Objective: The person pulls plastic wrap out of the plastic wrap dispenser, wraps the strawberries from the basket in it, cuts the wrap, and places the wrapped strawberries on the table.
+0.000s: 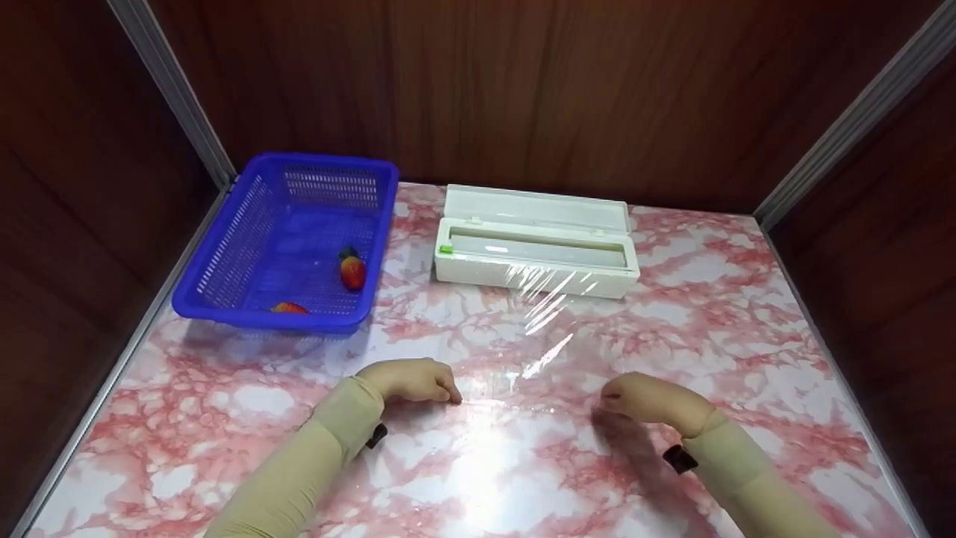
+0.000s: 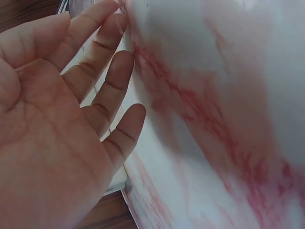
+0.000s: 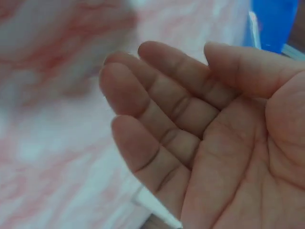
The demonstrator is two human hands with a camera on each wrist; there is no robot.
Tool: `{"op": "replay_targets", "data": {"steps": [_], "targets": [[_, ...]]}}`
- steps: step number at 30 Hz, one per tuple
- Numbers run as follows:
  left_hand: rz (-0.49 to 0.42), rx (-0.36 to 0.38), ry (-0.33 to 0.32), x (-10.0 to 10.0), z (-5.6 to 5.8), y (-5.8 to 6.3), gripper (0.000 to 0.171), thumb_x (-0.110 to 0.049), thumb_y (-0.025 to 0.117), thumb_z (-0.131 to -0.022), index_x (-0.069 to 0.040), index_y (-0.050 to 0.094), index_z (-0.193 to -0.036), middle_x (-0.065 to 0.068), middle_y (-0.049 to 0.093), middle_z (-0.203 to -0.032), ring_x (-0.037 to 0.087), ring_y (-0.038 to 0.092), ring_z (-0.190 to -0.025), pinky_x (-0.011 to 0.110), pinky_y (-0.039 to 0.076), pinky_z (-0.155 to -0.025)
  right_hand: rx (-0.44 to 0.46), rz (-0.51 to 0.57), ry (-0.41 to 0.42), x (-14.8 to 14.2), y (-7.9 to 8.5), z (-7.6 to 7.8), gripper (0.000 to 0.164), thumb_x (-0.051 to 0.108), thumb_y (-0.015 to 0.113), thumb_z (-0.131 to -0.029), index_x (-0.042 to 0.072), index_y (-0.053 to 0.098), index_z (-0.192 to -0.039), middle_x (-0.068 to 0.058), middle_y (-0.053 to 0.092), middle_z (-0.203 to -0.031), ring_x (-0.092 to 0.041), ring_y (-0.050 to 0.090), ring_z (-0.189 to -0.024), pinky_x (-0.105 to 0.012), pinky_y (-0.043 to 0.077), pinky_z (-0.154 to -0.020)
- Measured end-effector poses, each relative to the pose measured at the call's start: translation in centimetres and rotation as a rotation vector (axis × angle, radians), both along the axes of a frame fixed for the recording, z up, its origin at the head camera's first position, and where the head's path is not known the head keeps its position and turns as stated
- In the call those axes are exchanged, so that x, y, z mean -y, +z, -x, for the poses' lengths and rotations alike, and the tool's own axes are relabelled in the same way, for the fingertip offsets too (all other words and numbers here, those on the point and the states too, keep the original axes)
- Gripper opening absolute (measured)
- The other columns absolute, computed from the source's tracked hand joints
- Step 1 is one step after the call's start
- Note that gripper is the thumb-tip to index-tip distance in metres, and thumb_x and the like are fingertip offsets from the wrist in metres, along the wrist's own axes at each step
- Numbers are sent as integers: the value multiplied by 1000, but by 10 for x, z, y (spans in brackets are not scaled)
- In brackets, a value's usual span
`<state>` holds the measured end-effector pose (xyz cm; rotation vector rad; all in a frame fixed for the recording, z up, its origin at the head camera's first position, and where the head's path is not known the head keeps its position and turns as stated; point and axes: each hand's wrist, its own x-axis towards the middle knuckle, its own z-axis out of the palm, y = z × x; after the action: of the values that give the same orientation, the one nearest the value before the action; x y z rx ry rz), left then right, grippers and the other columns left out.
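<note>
A sheet of clear plastic wrap [image 1: 544, 329] runs from the white wrap dispenser box [image 1: 538, 278] towards me over the marbled table. My left hand [image 1: 414, 379] is at the sheet's near left corner, an extended fingertip touching its edge. In the left wrist view the left hand's fingers [image 2: 112, 88] are loosely spread, thumb apart from them. My right hand [image 1: 648, 400] hovers to the right of the sheet, casting a shadow on the table. Its palm and relaxed, slightly bent fingers [image 3: 136, 136] show in the right wrist view, holding nothing.
The dispenser's lid [image 1: 536, 208] stands raised at the back, and a green slider [image 1: 446, 249] sits on its left end. At the back left is a blue basket [image 1: 280, 320] holding a red-yellow toy fruit [image 1: 352, 273] and another partly hidden piece [image 1: 290, 308]. Dark wood panels [image 1: 478, 90] enclose the table.
</note>
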<state>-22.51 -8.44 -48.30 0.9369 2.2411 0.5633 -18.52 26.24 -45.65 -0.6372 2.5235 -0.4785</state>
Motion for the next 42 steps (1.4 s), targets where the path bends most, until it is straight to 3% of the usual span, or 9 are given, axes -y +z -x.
{"op": "replay_targets", "data": {"steps": [6, 9, 11, 15, 20, 25, 28, 34, 42], "targets": [[-3, 21, 21, 4, -3, 1, 26, -12, 50, -85, -14, 65, -106, 3, 59, -108, 20, 51, -108, 31, 37, -97, -151, 129, 62, 37, 6, 2, 16, 14, 52, -85, 6, 65, -89, -2, 65, -83, -13, 59, -76, -28, 50, -71], [-4, 36, 33, 5, -5, -1, 27, -11, 49, -85, -14, 64, -108, 4, 58, -110, 20, 50, -110, 32, 35, -98, -180, 162, 115, 54, 0, 0, 23, 14, 53, -85, 6, 62, -104, -9, 63, -107, -22, 58, -100, -37, 47, -87], [-4, 41, 40, 6, -5, -2, 28, -12, 48, -85, -14, 63, -109, 4, 58, -112, 20, 49, -111, 32, 34, -99, -188, 170, 169, 63, -7, -1, 24, 12, 53, -84, 7, 60, -106, -10, 60, -113, -24, 56, -106, -38, 45, -90], [2, 33, 33, 8, -7, -5, 28, -13, 49, -85, -15, 62, -110, 5, 57, -113, 19, 49, -112, 32, 34, -100, -200, 181, 245, 75, -25, -3, 21, 9, 52, -84, 6, 61, -102, -9, 60, -105, -19, 58, -96, -30, 48, -84], [25, 58, 68, 10, -10, -4, 28, -14, 48, -87, -16, 61, -111, 3, 57, -114, 18, 48, -113, 31, 34, -100, -229, 219, 238, 79, -40, -3, 19, 6, 54, -81, 4, 63, -98, -7, 54, -90, -9, 49, -75, -19, 45, -67], [49, 88, 131, 15, -13, 0, 25, -17, 49, -88, -15, 62, -108, 1, 59, -115, 17, 49, -113, 31, 35, -99, -216, 251, 239, 80, -43, 1, 19, 7, 56, -81, 5, 63, -99, -8, 54, -88, -10, 47, -74, -20, 44, -66], [45, 82, 155, 21, -14, 5, 23, -18, 49, -87, -14, 64, -105, -1, 62, -108, 13, 53, -100, 31, 39, -92, -205, 249, 238, 79, -44, 3, 19, 7, 56, -81, 5, 62, -99, -7, 54, -89, -11, 50, -77, -22, 46, -69], [-123, 27, 210, 42, -10, 30, 22, -21, 48, -88, -12, 63, -102, 1, 63, -93, 11, 54, -80, 29, 44, -77, -202, 250, 242, 79, -47, 5, 19, 7, 56, -81, 7, 62, -98, -4, 54, -87, -9, 49, -77, -20, 45, -70], [-312, -160, 431, 72, 13, 87, 22, -21, 49, -88, -12, 60, -105, 5, 63, -96, 16, 58, -83, 30, 49, -75, -181, 244, 234, 79, -46, 7, 20, 7, 57, -80, 7, 62, -99, -3, 53, -87, -8, 48, -76, -21, 46, -69]]}}
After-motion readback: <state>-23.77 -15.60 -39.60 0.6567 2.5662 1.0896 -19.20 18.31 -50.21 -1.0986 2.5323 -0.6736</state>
